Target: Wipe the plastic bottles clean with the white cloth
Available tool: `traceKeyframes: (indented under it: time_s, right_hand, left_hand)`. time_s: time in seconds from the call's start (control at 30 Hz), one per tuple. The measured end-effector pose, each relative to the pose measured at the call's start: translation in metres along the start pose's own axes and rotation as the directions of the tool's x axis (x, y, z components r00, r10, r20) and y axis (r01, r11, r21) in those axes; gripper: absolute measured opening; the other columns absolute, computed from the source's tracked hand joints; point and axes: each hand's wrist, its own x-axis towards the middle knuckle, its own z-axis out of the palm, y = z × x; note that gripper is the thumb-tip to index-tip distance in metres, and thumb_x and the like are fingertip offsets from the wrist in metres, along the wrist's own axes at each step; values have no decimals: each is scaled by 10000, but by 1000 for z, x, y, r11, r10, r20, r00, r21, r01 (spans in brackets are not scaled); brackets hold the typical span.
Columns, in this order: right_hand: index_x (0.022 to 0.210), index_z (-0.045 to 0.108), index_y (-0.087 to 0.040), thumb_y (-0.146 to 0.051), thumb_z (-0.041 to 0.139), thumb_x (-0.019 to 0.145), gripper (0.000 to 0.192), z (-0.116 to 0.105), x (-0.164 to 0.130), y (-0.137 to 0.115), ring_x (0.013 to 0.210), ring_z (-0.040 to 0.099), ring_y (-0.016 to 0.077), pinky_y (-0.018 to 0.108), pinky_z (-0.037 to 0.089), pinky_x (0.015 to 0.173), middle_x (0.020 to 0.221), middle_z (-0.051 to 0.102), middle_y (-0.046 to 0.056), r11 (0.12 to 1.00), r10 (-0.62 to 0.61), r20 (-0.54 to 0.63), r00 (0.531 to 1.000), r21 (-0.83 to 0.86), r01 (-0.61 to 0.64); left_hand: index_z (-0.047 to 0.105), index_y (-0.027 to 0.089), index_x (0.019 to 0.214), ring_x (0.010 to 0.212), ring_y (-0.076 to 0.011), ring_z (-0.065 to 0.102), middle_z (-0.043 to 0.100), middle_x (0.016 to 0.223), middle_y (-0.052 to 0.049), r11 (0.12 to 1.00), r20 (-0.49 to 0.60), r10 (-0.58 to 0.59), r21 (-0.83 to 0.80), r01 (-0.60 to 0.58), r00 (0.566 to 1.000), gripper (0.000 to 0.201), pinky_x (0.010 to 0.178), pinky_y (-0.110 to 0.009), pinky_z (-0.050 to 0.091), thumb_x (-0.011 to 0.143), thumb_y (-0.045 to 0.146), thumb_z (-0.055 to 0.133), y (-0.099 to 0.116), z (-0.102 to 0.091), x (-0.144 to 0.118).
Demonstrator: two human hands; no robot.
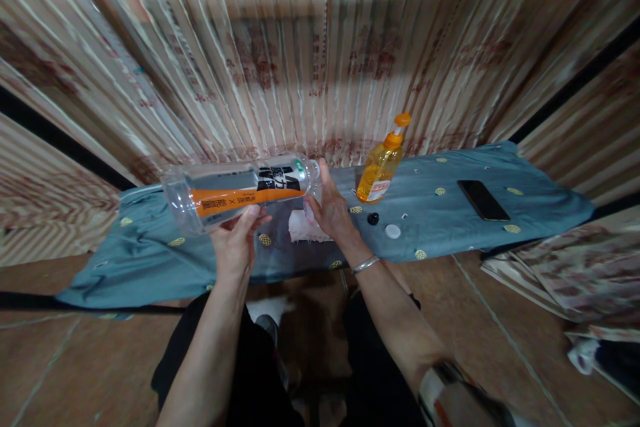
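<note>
One blue-grey cloth point(165, 260), patterned with small yellow discs, spread over a low surface against a wall of corrugated sheeting. One clear plastic bottle point(235, 192) with an orange-and-black label, held on its side just above the cloth's near left part, open neck pointing right. Left hand point(236, 240) under the bottle's middle, fingers curled up around its underside. Right hand point(330, 210) at the neck end, fingers raised and loosely spread, palm against the mouth; fingertips partly lost behind the bottle. One yellow pump bottle point(380, 170) with an orange top, upright on the cloth, just right of the clear bottle's neck. One dark phone point(483, 200), flat on the cloth, well right of the pump bottle. One pale rag point(303, 227) on the cloth, below the neck, partly covered by the right hand. Two small caps, one black point(373, 218), one white point(393, 231), on the cloth just right of the right wrist. Printing on the clear bottle's label too blurred to read.
</note>
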Motion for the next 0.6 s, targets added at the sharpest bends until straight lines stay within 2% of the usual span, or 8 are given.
traceKeyframes:
  time_s: [0.17, 0.43, 0.6]
  right_hand:
    - [1744, -21, -199, -418, 379, 1124, 770, 0, 1, -2, 1672, 260, 302, 570, 384, 1317, 1786, 279, 171, 1000, 19, 8, 1000, 0, -19]
    - [1741, -9, -170, -457, 363, 1129, 772, 2, -1, 0, 1673, 255, 310, 575, 399, 1305, 1786, 265, 192, 1000, -8, -10, 1000, 4, 8]
    - [1741, -48, -200, -502, 321, 1133, 773, 2, -1, 2, 1659, 290, 317, 588, 399, 1301, 1799, 236, 176, 1000, -27, -23, 999, -13, 27]
  left_hand:
    - [700, 184, 712, 589, -124, 683, 721, 677, 18, 1000, -9, -19, -23, 19, 1000, 426, 559, -223, 615, 469, 381, 990, 1, 0, 1]
    - [702, 173, 717, 632, -146, 719, 740, 715, 4, 998, 12, -62, -17, 63, 998, 418, 579, -239, 616, 469, 355, 985, 5, -4, 4]
    - [708, 183, 756, 660, -159, 727, 751, 754, 1, 997, 32, -75, -8, 75, 997, 431, 589, -255, 615, 475, 364, 979, 5, -6, 8]
